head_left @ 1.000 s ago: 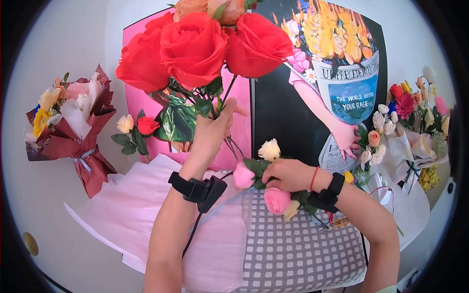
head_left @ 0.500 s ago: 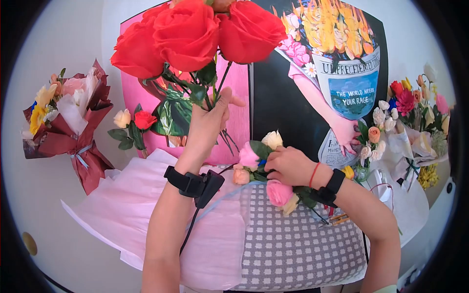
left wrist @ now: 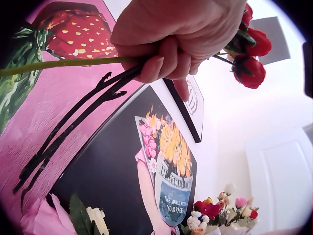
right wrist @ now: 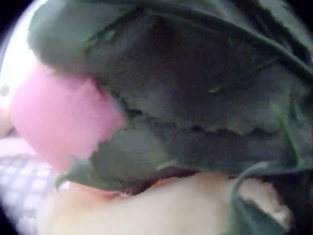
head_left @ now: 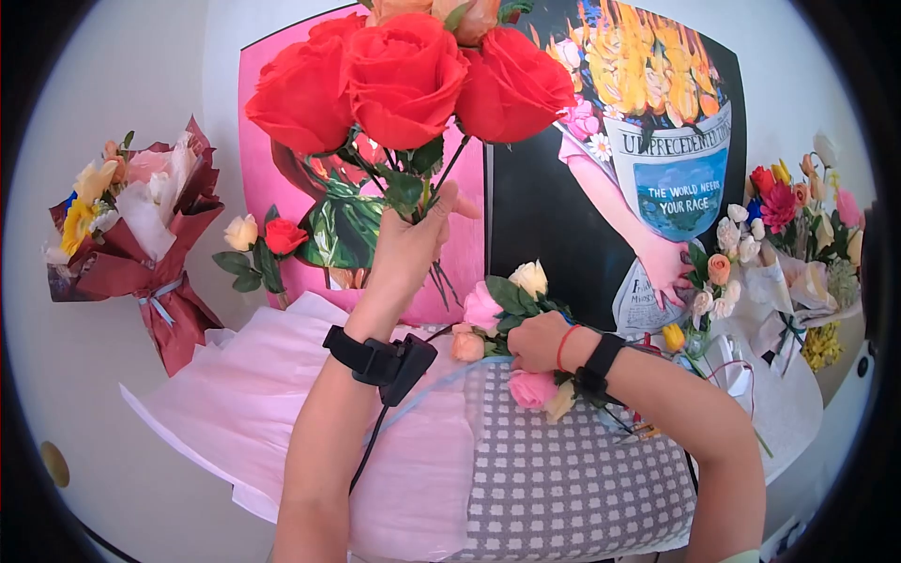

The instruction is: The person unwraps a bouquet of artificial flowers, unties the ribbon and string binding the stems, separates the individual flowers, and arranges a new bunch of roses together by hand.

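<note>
My left hand (head_left: 413, 246) grips the stems of a bunch of large red roses (head_left: 405, 80), held upright before the pink painting; the bare stem ends (left wrist: 73, 117) stick out below the fist in the left wrist view. Over the checked cloth, my right hand (head_left: 542, 342) is among smaller flowers, its fingers bent down into the leaves. Around it lie a pink rose (head_left: 532, 388), a cream rose (head_left: 530, 279) and a peach rose (head_left: 466, 343). Leaves (right wrist: 186, 78) fill most of the right wrist view, hiding what those fingers touch.
Pink wrapping paper (head_left: 282, 413) lies left on the checked cloth (head_left: 572, 479). A wrapped bouquet (head_left: 160, 272) stands far left, more flowers (head_left: 807, 216) far right. Two paintings, one with a black ground (head_left: 535, 206), stand behind. A yellow tulip (head_left: 673, 337) is right of my right hand.
The red roses and left hand dipped left, then came back right and slightly down. My right hand has shifted slightly down and left among the small flowers, and the peach rose has come into view.
</note>
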### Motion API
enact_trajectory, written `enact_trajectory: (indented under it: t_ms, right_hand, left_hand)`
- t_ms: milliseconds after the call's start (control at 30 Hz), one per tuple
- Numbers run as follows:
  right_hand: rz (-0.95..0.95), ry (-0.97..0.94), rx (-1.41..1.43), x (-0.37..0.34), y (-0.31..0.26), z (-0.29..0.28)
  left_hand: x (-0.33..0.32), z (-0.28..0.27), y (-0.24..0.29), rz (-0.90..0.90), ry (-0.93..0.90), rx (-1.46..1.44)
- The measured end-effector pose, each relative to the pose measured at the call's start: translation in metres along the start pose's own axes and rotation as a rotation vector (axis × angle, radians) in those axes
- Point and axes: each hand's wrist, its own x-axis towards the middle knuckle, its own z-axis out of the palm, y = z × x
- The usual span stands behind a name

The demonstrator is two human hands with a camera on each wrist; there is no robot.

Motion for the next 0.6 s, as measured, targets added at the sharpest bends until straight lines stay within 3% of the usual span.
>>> enact_trajectory:
  t_ms: [367,600]
  right_hand:
    - [0.072,-0.014,-0.026,0.005,0.001,0.006]
    - [0.202,0.221,0.295,-0.018,0.033,-0.033]
  left_hand:
    - [0.000,-0.001,0.003,0.014,-0.015,-0.003]
    - [0.005,-0.008,-0.001,0.080,0.137,-0.081]
